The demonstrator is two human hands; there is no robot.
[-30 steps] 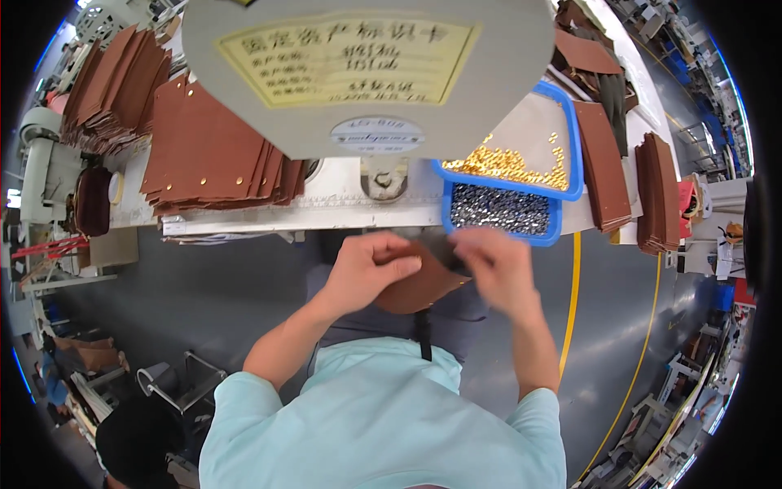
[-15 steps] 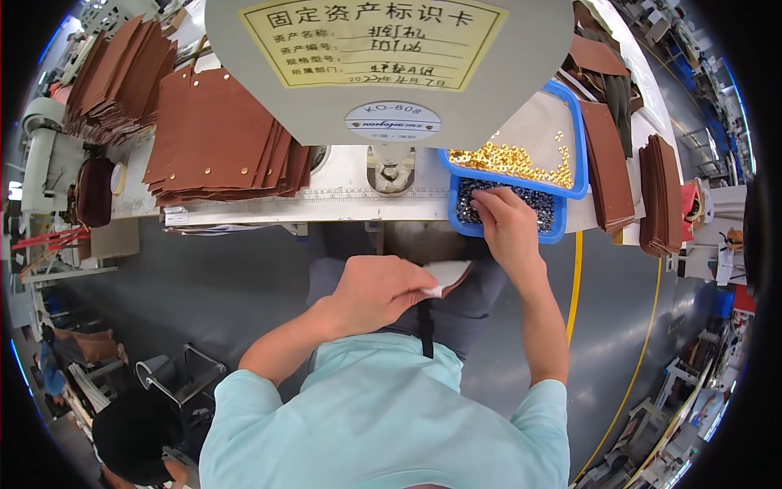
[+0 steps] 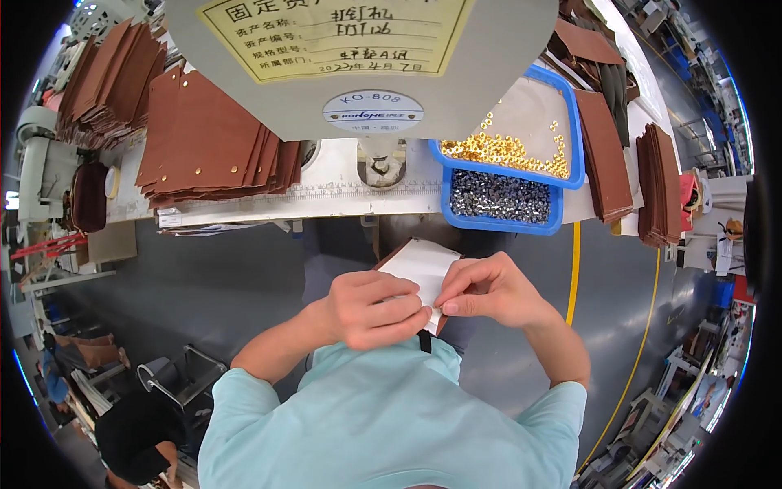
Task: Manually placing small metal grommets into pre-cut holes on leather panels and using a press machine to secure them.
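Over my lap, my left hand (image 3: 371, 310) grips a brown leather panel (image 3: 419, 267) by its near end. The panel's white side faces up and a brown edge shows. My right hand (image 3: 493, 293) meets it at the near right edge, thumb and forefinger pinched together. Something tiny may sit between those fingertips, too small to name. Beyond the right hand, a blue tray (image 3: 559, 213) holds dark shiny metal studs (image 3: 501, 198). Partly over it lies a second blue tray (image 3: 578, 138) with gold ring-shaped pieces (image 3: 509, 155).
A grey press machine (image 3: 301, 98) overhangs the white table (image 3: 326, 208). Brown leather panels (image 3: 204, 130) with gold studs lie stacked at left, beside another stack (image 3: 110, 81). More brown panels (image 3: 603, 155) stand right of the trays. A person (image 3: 138, 432) is at the lower left.
My right hand has left the tray of dark studs and come down to the panel's edge. The panel has turned and shows more of its white side.
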